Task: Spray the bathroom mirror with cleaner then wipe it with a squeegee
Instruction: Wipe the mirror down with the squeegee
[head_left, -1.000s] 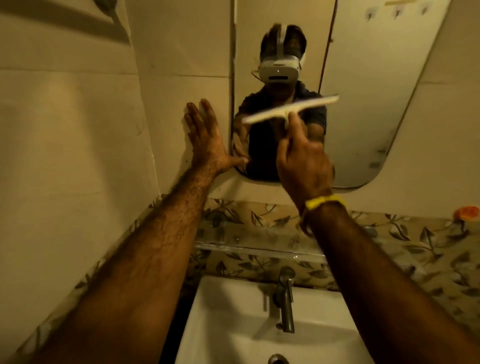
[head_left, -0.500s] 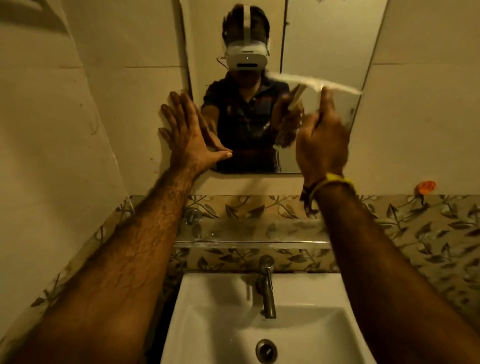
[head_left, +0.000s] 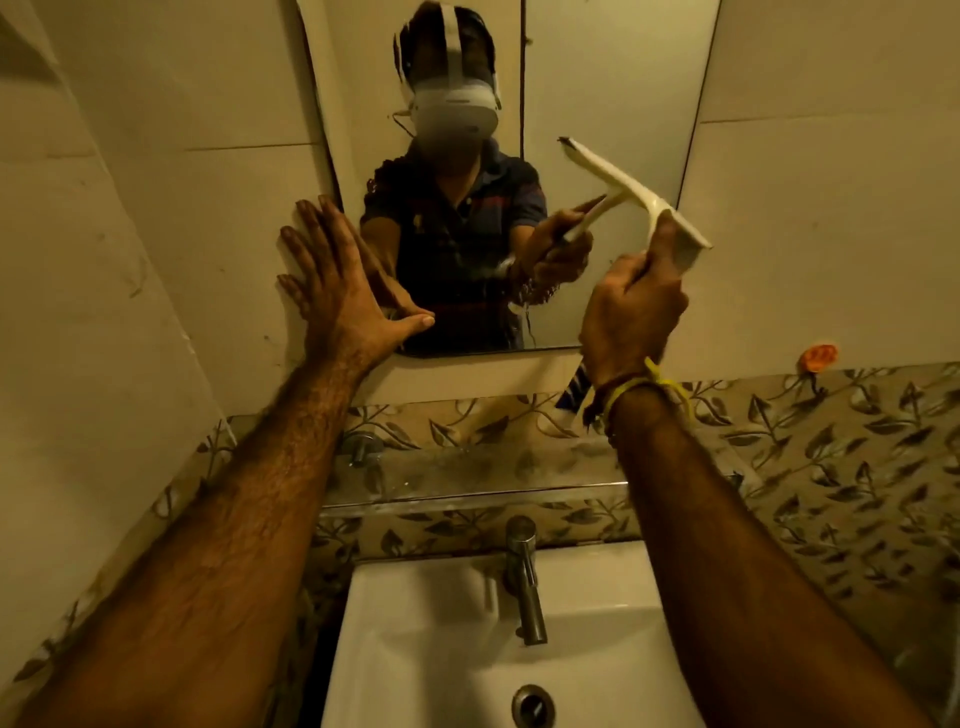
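The bathroom mirror hangs on the tiled wall above the basin. My right hand grips the handle of a white squeegee, whose blade is tilted steeply and lies against the mirror's lower right part. My left hand rests flat with fingers spread on the wall tile at the mirror's left edge, thumb near the bottom corner. No spray bottle is in view. The mirror reflects a person wearing a headset and holding the squeegee.
A glass shelf runs under the mirror, with a blue-striped tube behind my right wrist. Below are the white basin and a chrome tap. An orange hook sticks on the right wall.
The squeegee has moved from the mirror's middle to its right side, and its blade has turned from near horizontal to steeply slanted. My left hand stays on the wall. The view has dropped lower.
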